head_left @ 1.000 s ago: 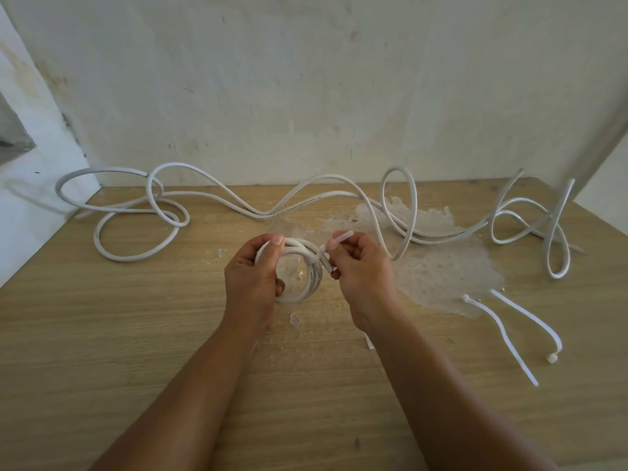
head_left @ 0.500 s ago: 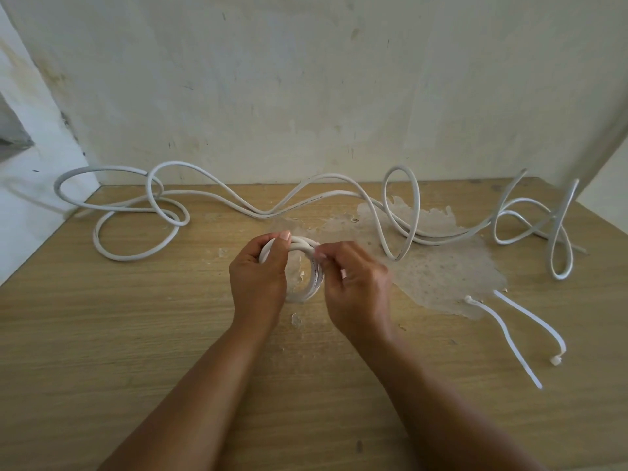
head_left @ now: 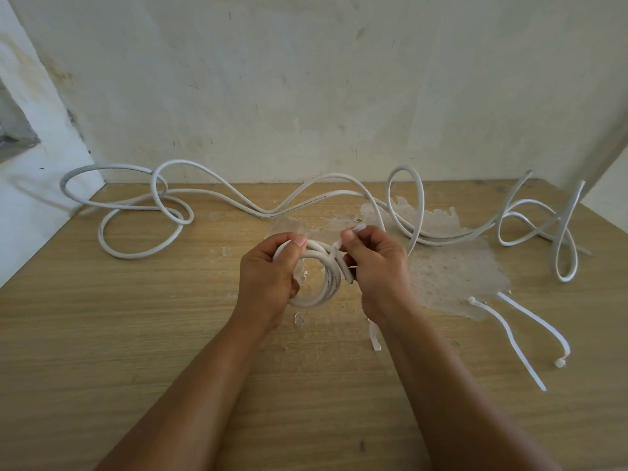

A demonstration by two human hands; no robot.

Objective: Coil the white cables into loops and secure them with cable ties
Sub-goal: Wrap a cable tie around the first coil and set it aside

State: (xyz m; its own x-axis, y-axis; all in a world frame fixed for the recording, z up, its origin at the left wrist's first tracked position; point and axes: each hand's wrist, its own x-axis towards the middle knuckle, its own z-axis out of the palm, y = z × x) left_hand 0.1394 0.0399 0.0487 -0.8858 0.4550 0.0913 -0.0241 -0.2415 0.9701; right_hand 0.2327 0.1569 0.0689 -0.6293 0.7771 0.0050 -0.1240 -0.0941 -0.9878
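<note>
1. Head cam, nearest stuff first: both my forearms come up from the bottom edge over the wooden table, meeting around the middle.
2. Left hand is curled round the left side of the coiled cable, thumb on top of the loops, fingers wrapped thru the ring. Coil is a few turns of white cable stood roughly upright, btw both hands.
3. Right hand is pinching a cable tie that crosses the top-right part of the coil, thumb + forefinger closed on it. Can't tell if the tie is locked yet. A strip of white tail shows below the right wrist, prob the same tie but can't confirm.
4. Off to the right, well apart from the hands, two spare cable ties lie flat on the table, near each other, heads visible on both.
5. Behind the hands there's a pale scuffed patch where the tabletop surface is peeled.
6. Farther back, the long loose cable snakes across the whole table width near the wall, w/ loops at the left end, one tall loop right of centre, and a tangle at the far right. One run of it drops down behind the right hand.
</note>
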